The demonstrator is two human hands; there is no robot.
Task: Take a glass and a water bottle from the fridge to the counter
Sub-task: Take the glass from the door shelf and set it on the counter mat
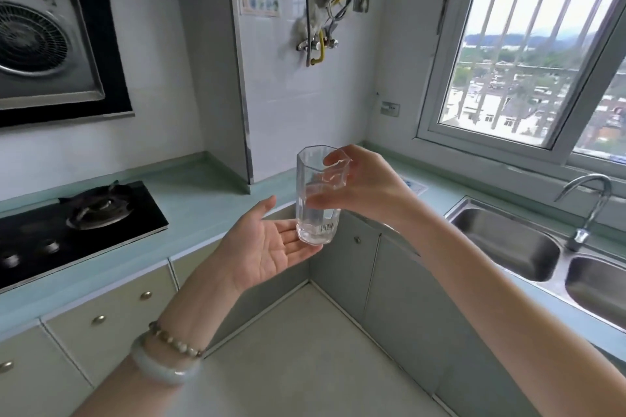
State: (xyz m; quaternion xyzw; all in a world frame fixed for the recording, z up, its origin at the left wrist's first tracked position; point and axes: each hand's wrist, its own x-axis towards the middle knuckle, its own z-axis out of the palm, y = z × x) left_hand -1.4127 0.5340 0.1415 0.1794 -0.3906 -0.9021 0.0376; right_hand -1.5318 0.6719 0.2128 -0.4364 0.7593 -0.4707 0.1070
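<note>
A clear empty glass (316, 200) with a barcode sticker near its base is held upright in the air in front of the corner of the pale green counter (210, 193). My right hand (366, 186) grips it by the rim and upper wall, fingers over the top. My left hand (267, 244) is open, palm up, with its fingertips under the bottom of the glass. No water bottle and no fridge are in view.
A black gas hob (78, 223) sits on the counter at left, under an extractor fan (40, 44). A double steel sink (528, 247) with a tap (589, 210) is at right below a barred window. Cabinet doors line the corner below.
</note>
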